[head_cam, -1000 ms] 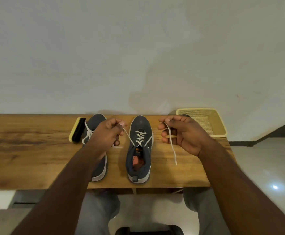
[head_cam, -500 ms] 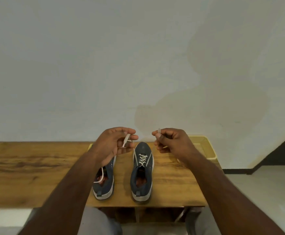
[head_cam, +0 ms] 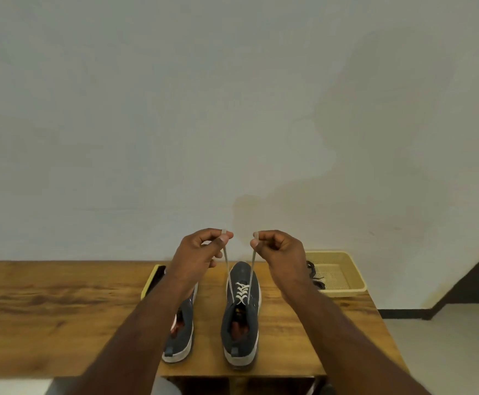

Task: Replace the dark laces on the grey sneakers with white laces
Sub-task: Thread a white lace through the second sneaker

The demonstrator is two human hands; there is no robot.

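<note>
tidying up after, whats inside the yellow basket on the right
Dark laces lie at the left end of the yellow basket, one trailing over its rim. The rest shows bare mesh floor. The right hand and forearm hide the basket's near left corner.

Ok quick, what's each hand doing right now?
Left hand: pinching one end of the white lace, pulled up.
Right hand: pinching the other end, pulled up.

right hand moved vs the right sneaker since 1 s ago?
Yes. The right hand, pinching a white lace end, has risen from beside the right grey sneaker to beyond its toe, drawing the lace taut.
</note>
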